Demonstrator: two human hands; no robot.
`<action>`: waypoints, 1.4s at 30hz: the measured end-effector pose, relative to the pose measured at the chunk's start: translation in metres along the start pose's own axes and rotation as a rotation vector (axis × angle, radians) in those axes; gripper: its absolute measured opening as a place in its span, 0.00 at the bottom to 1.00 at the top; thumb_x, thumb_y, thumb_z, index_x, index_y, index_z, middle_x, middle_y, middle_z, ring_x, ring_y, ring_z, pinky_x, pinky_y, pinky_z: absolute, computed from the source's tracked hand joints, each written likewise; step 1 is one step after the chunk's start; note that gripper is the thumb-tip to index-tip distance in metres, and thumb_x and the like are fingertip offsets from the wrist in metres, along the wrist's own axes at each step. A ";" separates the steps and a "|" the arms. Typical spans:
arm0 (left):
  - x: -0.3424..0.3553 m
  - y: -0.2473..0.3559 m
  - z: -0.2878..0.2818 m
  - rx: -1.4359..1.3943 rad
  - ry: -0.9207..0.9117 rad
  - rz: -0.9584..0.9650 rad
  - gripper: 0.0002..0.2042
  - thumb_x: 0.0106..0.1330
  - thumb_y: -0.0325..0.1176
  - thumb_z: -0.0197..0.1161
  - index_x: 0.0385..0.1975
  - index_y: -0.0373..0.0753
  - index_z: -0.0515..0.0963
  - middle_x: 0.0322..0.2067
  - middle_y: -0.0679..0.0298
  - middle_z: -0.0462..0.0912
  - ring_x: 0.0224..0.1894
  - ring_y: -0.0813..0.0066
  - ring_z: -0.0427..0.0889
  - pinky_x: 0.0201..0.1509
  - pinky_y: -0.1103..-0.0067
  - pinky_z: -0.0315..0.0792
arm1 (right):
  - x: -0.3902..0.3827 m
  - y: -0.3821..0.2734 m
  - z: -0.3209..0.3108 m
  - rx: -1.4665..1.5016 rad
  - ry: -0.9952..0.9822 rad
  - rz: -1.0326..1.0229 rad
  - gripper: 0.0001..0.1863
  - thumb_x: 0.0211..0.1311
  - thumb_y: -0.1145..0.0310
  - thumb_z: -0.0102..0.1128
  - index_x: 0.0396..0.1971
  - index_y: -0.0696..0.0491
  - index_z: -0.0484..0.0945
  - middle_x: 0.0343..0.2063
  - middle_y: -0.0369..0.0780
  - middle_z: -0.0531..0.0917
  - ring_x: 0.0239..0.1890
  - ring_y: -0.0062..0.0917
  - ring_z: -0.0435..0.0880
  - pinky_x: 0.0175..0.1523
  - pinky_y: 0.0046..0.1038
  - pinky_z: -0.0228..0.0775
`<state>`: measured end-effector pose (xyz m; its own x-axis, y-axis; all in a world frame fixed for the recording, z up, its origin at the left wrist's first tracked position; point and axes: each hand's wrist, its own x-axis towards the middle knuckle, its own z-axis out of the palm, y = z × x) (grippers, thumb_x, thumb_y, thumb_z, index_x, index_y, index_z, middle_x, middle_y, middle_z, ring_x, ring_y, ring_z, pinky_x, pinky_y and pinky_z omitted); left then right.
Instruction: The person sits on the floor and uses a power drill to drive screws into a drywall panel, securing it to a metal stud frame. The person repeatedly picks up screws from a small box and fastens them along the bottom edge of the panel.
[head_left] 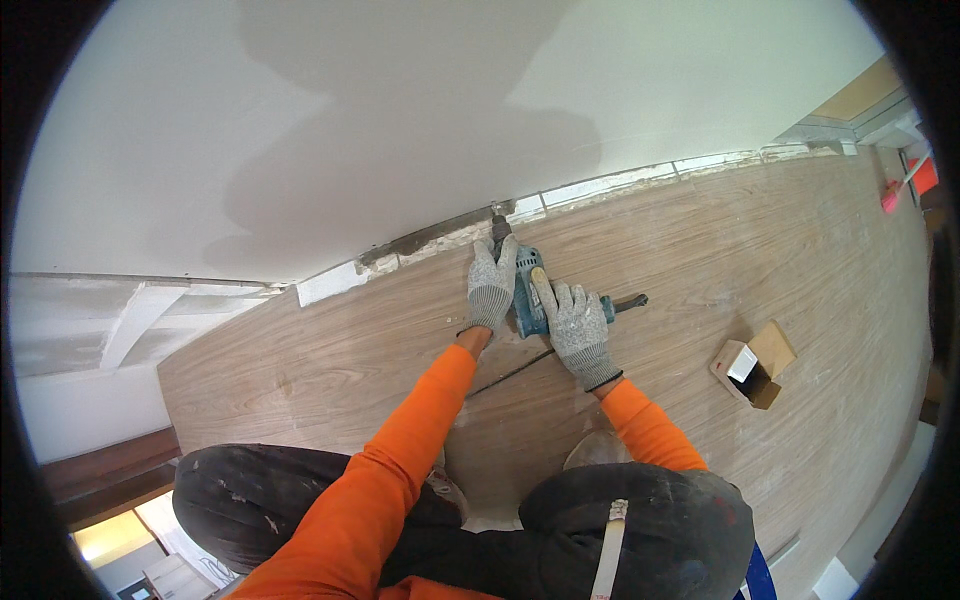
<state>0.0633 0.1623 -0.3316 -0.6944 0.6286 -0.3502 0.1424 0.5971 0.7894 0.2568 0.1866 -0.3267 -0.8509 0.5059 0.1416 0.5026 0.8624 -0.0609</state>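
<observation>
A teal power drill lies low on the wood-pattern floor, its bit pointing at the foot of the white wall. My left hand, in a grey knit glove, wraps around the front of the drill near the chuck. My right hand, also gloved, presses on the drill's body and handle. A black cord trails from the drill toward my knees. Both sleeves are orange.
A small open cardboard box sits on the floor to the right. A rough strip of broken plaster runs along the wall's base. My dark-trousered knees fill the bottom. A red-handled tool lies far right.
</observation>
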 end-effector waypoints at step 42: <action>-0.030 0.005 -0.003 -0.888 -0.371 -0.237 0.24 0.80 0.55 0.54 0.52 0.36 0.78 0.43 0.57 0.85 0.46 0.64 0.85 0.54 0.69 0.81 | -0.033 -0.013 -0.038 0.143 0.154 0.083 0.43 0.60 0.64 0.65 0.77 0.52 0.63 0.51 0.44 0.79 0.48 0.36 0.78 0.51 0.39 0.71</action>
<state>0.0830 0.1447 -0.3157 -0.3499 0.7479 -0.5641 -0.6578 0.2325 0.7164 0.2842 0.1584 -0.2929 -0.7685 0.5760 0.2785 0.5341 0.8173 -0.2163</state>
